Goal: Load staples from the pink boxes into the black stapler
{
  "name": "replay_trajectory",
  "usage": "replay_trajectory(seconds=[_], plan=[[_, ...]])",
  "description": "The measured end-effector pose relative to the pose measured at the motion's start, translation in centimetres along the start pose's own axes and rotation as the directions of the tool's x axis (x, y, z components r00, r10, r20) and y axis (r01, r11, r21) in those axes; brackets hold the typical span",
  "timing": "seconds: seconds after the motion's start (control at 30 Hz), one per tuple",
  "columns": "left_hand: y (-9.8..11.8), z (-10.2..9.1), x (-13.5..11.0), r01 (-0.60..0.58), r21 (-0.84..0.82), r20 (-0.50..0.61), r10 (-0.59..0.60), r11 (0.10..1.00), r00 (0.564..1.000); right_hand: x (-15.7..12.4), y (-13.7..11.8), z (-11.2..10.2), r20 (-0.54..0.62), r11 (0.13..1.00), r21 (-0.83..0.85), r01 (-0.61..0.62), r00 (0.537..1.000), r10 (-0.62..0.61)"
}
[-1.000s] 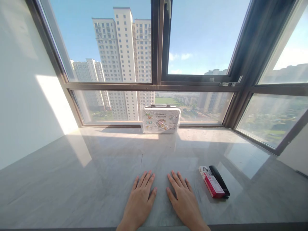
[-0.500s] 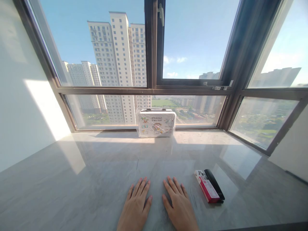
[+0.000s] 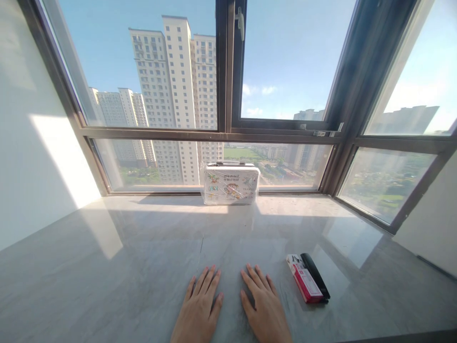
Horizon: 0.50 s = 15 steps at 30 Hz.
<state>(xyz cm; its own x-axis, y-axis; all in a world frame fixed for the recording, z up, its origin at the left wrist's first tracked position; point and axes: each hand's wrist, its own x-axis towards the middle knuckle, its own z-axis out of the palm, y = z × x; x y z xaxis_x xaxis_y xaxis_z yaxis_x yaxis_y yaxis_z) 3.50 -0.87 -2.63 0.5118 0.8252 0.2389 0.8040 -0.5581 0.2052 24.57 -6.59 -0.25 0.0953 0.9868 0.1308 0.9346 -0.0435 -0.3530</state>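
Landmark: white case (image 3: 231, 186), upright with handle on top, wrapped in clear film, cartoon print on the front. Stands on the grey sill (image 3: 135, 281) at the foot of the window frame (image 3: 160, 134); contact with the frame cannot be told.

Left hand (image 3: 199, 307): well in front of the case, slightly to its left. Palm down on the sill, fingers straight and a little apart.

Right hand (image 3: 266, 307): well in front of the case, slightly to its right. Same pose, thumb spread from the fingers.

Red-and-white box (image 3: 304, 281): front-right of the case, near the right hand, not touching it.

Black stapler (image 3: 317, 275): front-right of the case, lying alongside the box.
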Motion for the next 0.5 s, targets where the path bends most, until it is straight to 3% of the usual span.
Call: replay_trajectory(seconds=[0.5], plan=[[0.65, -0.12, -0.35, 0.016, 0.023, 0.030, -0.016, 1.000, 0.999, -0.20, -0.51, -0.41, -0.010, 1.000, 0.017, -0.006, 1.000, 0.007]])
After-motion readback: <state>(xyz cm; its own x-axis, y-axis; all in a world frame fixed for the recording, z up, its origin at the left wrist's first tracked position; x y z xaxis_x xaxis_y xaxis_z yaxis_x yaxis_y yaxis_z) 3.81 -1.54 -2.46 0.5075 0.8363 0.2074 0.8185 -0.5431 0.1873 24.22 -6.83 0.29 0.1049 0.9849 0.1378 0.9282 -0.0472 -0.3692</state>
